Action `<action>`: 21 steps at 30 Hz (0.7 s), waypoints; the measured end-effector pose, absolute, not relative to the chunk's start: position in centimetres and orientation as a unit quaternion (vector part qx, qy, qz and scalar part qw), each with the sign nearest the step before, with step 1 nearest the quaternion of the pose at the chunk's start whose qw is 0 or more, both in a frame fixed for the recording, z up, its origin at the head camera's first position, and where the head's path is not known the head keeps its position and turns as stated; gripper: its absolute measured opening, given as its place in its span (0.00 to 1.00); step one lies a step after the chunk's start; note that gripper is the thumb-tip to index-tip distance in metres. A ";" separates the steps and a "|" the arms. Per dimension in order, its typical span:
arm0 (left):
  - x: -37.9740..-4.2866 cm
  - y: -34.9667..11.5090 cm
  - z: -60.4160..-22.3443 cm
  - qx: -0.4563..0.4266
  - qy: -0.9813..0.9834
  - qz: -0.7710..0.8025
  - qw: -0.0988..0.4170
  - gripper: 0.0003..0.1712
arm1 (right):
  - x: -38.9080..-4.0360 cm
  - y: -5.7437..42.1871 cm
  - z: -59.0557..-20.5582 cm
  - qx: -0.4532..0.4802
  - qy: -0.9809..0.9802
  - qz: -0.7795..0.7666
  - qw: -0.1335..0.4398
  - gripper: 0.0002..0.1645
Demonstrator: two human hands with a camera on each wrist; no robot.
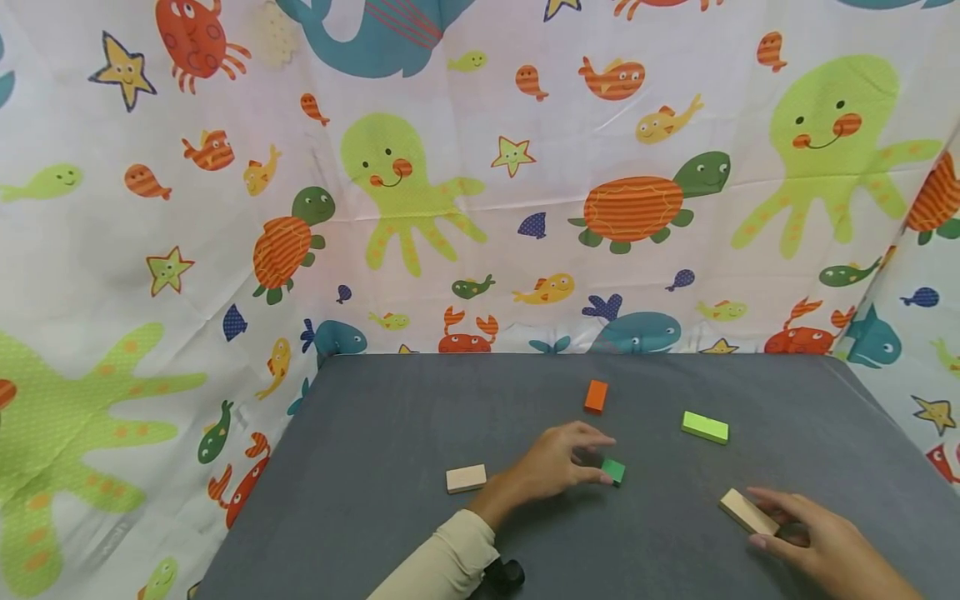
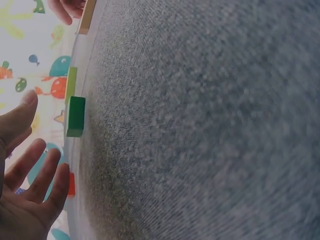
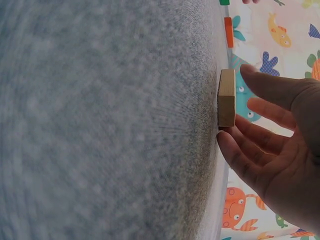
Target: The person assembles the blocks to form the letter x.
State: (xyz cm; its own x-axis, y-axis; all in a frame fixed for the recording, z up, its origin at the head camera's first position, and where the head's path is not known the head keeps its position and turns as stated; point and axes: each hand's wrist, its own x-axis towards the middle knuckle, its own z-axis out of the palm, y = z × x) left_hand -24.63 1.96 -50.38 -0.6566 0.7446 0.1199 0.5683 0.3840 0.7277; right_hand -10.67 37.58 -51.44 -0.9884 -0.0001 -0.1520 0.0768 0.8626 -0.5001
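Note:
My left hand (image 1: 557,463) reaches over the middle of the table, thumb and fingers spread around a small green block (image 1: 614,472). In the left wrist view a gap shows between the fingers and the green block (image 2: 75,116). Toward the right, my right hand (image 1: 817,533) is at a plain wooden block (image 1: 748,512) that lies on the table. The right wrist view has its thumb apart from the wooden block (image 3: 227,98), while the other fingertips are right at the block's near end. Neither hand grips anything.
A second plain wooden block (image 1: 466,479) lies left of the left forearm. Farther back are an orange block (image 1: 596,397) and a lime-green block (image 1: 705,427). The grey table (image 1: 420,400) ends at a cloth printed with sea animals (image 1: 465,225). A black object (image 1: 506,575) sits by the left sleeve.

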 end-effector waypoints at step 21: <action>-24.9 3.1 -51.6 0.427 0.833 0.332 0.115 0.28 | -11.0 38.0 -51.9 0.029 0.964 -0.243 0.106 0.38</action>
